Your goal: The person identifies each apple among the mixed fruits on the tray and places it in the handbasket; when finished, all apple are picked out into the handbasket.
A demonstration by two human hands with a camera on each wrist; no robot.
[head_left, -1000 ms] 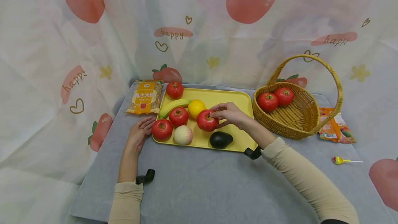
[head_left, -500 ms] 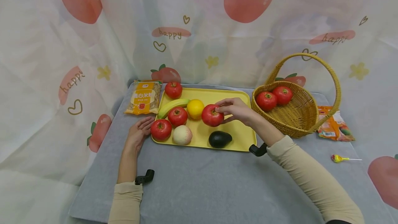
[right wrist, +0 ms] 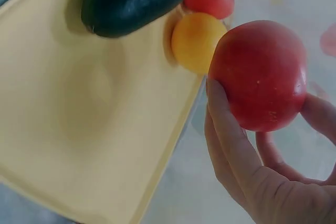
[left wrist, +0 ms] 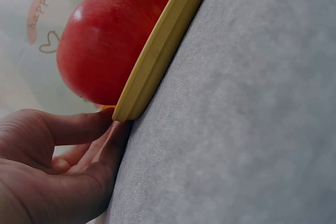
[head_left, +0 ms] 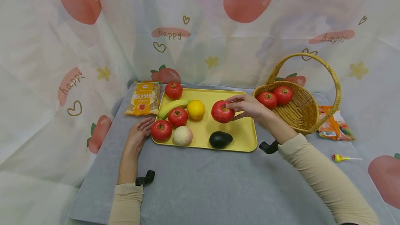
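Observation:
My right hand (head_left: 250,108) holds a red apple (head_left: 223,111) above the right half of a yellow tray (head_left: 240,141). Thumb and fingertips sit around the apple's side in the right wrist view. At the tray's left edge, my left hand (left wrist: 68,166) pinches the rim near a corner, its digits on either side. On the tray lie three more apples, one of them (head_left: 161,130) close to my left fingers. Among them are a banana (head_left: 172,108), an orange (head_left: 196,109), a pale peach (head_left: 182,135) and a dark avocado (head_left: 220,139).
A wicker basket (head_left: 300,114) with a tall handle stands right of the tray, two apples (head_left: 282,95) inside. Behind it lies an orange snack bag (head_left: 334,124); a lollipop (head_left: 339,158) is nearer. Another food bag (head_left: 144,98) rests at the back left. A printed curtain encloses the grey table.
My right hand has lifted the apple away from beside the orange and carried it rightward, up over the tray. The left hand stays at the tray's edge.

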